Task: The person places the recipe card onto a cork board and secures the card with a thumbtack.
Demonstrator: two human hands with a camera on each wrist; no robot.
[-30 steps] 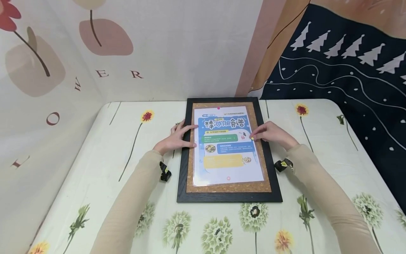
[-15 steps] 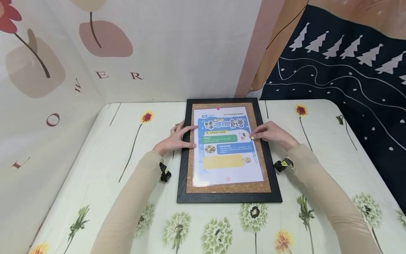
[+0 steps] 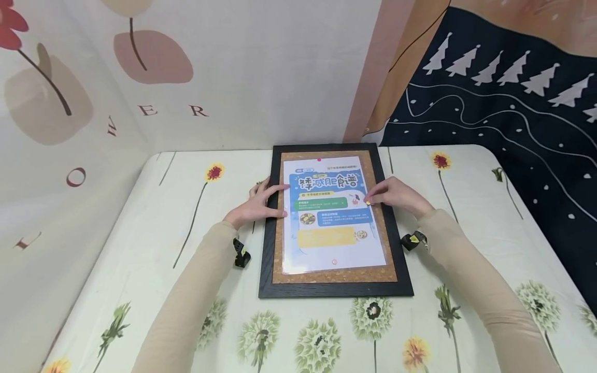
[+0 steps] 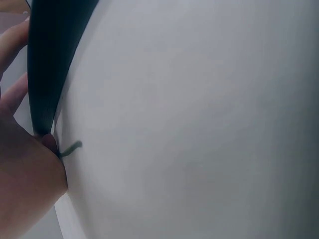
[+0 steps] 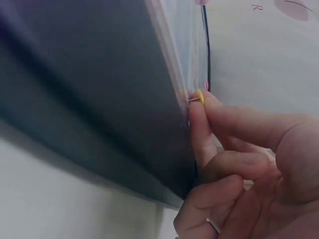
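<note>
A printed sheet (image 3: 336, 254) lies on a cork board (image 3: 326, 278) inside a black frame (image 3: 336, 291). At the frame's left side, my left hand (image 3: 254, 204) reaches over the edge, thumb and index finger stretched onto the sheet's left margin; its other fingers are partly hidden beside the frame. Between thumb and index finger my right hand (image 3: 396, 197) pinches a yellow thumbtack (image 5: 200, 96) at the sheet's right edge. The right wrist view shows part of its metal pin, pointing at the sheet; I cannot tell whether the tip has entered the board.
A pink tack (image 3: 319, 159) sits at the sheet's top edge and a pale pink one (image 3: 334, 262) near its bottom. Beneath the frame spreads a table with a flower-printed cloth (image 3: 186, 290). Printed curtains (image 3: 261, 77) hang directly behind.
Both hands stay in place on the sheet and frame, and the thumbtack stays at the right edge. The head view shifts only slightly.
</note>
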